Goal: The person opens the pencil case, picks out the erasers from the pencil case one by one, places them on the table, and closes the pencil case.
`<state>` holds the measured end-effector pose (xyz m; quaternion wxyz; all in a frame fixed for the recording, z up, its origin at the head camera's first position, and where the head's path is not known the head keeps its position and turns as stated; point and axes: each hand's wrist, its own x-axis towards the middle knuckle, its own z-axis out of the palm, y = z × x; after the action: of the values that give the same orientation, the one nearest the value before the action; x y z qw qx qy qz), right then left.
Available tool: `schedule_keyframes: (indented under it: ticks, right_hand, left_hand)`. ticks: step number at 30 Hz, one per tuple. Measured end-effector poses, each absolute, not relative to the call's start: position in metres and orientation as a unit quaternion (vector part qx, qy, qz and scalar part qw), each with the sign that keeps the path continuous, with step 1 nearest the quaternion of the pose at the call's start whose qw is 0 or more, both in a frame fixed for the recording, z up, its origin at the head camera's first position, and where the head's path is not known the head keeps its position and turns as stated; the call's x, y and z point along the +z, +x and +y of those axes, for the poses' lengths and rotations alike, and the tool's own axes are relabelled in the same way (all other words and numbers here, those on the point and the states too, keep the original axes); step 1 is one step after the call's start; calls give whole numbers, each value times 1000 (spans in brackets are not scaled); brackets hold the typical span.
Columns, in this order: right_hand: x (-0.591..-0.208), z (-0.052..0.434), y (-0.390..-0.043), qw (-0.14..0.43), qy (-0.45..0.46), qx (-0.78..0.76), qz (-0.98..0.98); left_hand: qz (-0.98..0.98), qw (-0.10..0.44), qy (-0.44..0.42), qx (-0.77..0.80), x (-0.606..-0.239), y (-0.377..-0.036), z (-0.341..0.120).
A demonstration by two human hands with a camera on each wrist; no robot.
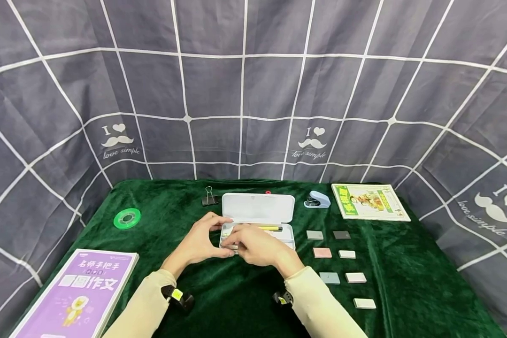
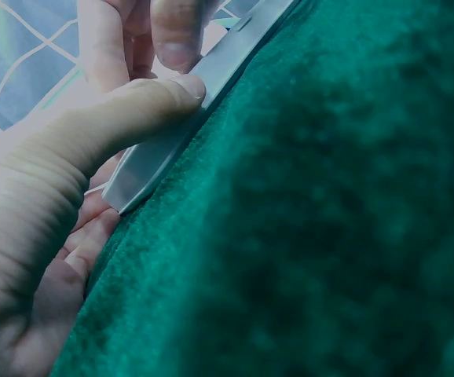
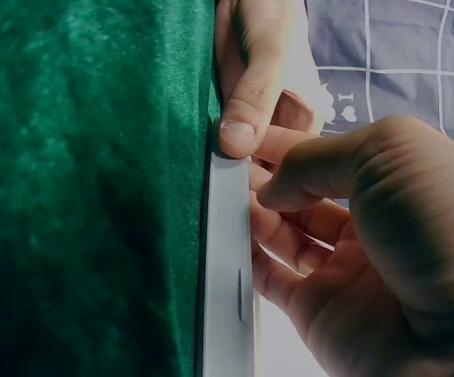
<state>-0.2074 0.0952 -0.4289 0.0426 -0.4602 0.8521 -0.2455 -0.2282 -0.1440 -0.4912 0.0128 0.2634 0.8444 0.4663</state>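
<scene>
A white pencil case (image 1: 279, 239) lies open at the middle of the green cloth, its lid (image 1: 257, 207) tipped back, a yellow pen (image 1: 270, 228) inside. My left hand (image 1: 213, 237) grips the case's left end, thumb on the front wall and fingers over the rim. In the left wrist view the thumb (image 2: 133, 110) presses the grey case wall (image 2: 156, 157). My right hand (image 1: 253, 244) lies curled over the tray's front, fingers reaching inside. In the right wrist view it (image 3: 353, 236) curls beside the case wall (image 3: 227, 275). Whatever it holds is hidden.
Right of the case lie several small flat blocks (image 1: 334, 256) in pale colours. A stapler (image 1: 317, 200) and a booklet (image 1: 369, 202) sit at the back right. A binder clip (image 1: 210, 199), a green tape roll (image 1: 127, 218) and a purple book (image 1: 78, 293) lie left.
</scene>
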Motion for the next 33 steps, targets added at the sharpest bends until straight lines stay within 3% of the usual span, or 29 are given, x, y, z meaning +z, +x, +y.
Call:
schedule_keyframes:
  ticks: [12,21,33]
  right_hand:
    - [-420,99,-204,32,-391,-293,872]
    - [-406,127,-204,-49,-364,-310,877]
    - [-389,202,-184,-125,-324,-331,878]
  left_hand:
    - [850,14,258,459,-489,-227,-142]
    - [849,12,264,458,-489,-226,-135]
    - [853,12,251,457,-489,-226,-141]
